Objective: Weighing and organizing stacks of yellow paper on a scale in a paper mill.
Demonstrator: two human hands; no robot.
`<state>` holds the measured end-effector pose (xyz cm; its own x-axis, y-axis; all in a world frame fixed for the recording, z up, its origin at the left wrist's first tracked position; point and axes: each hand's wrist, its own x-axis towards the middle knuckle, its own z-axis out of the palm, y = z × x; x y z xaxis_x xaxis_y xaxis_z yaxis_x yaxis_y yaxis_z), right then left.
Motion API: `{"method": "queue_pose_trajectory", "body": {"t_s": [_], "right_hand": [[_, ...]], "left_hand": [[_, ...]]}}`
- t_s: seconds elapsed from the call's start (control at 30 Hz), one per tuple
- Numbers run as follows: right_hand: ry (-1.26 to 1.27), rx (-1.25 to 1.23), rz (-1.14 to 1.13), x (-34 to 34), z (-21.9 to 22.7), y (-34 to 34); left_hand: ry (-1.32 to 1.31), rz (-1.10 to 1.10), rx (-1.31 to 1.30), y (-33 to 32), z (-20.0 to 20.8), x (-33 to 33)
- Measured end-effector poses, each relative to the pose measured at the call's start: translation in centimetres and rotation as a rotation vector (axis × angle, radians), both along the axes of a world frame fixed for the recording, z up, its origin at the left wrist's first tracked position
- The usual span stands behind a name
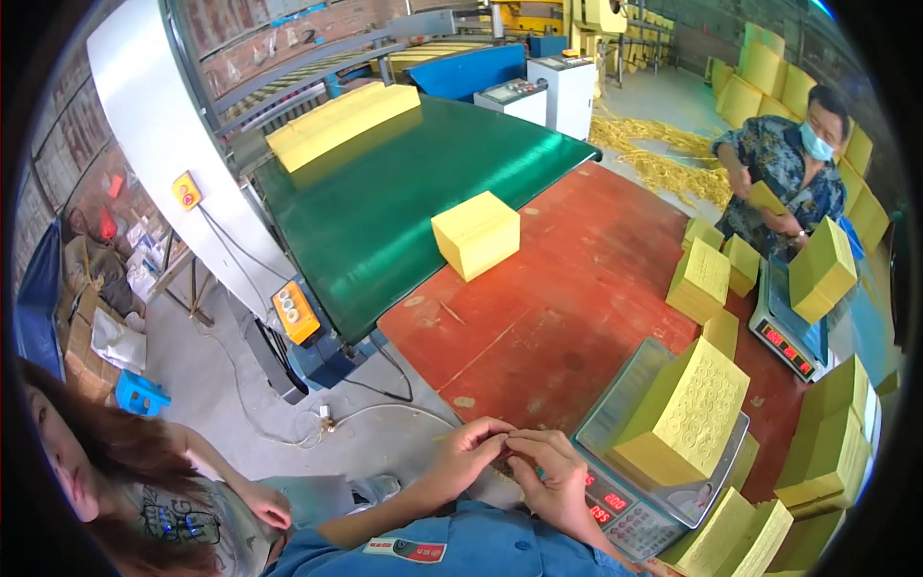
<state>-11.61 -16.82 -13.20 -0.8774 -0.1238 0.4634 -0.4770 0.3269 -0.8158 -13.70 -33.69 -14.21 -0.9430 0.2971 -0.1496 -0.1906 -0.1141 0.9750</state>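
Blue shirt (500, 539) cloth lies nearest, with a red-and-white label (406, 549) bearing small print. Just beyond it, the left hand (468, 460) and right hand (558, 469) meet, fingers bent and tips touching; whether they pinch anything between them I cannot tell.

Just beside the right hand is a scale (630, 524), its panel lit with red digits above a keypad. On its metal plate rests a yellow stack (685, 409), its large face embossed with rings and scrolls, its sides finely layered like cut paper. A second scale (784, 348), also showing red digits, carries another stack (823, 274) near the far person (784, 178), who holds a yellow piece (766, 198).

Red and scuffed, the worktop (567, 279) stretches from the near scale to the smooth green belt (413, 183), its left corner jutting over the grey floor (385, 438). A yellow block (476, 236) sits where belt and worktop meet, well apart from the hands; bare red surface runs between. More stacks crowd the worktop's right side, close around both scales.

Left of the belt hangs an orange control box (296, 313) with round white buttons. At lower left, another person (187, 524) wears a grey top with dark printed lettering
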Motion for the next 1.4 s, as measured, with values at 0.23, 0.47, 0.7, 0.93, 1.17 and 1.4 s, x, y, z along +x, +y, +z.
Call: {"method": "queue_pose_trajectory", "body": {"t_s": [0.23,0.47,0.7,0.93,1.17,1.4], "right_hand": [[0.045,0.012,-0.045,-8.8,0.9,-5.0],[-0.009,-0.063,-0.234,-23.3,-0.3,-10.0],[-0.266,-0.209,-0.454,-37.5,-6.3,-11.3],[-0.232,-0.050,-0.583,-40.5,-10.9,-11.6],[-0.234,-0.253,-0.434,-32.8,-12.9,-8.1],[-0.403,-0.468,-0.358,-13.1,-10.3,-6.8]], "left_hand": [[0.118,0.062,-0.138,-4.2,1.4,-8.6],[0.709,0.307,-0.342,-9.6,-0.3,-25.3],[0.860,0.293,-0.865,-12.3,-3.5,-45.8],[0.031,-0.275,-0.377,-11.7,-5.8,-48.6],[0.182,-0.143,-0.671,-9.0,-5.6,-37.8],[0.296,-0.141,-0.691,-7.6,-4.4,-19.1]]}}
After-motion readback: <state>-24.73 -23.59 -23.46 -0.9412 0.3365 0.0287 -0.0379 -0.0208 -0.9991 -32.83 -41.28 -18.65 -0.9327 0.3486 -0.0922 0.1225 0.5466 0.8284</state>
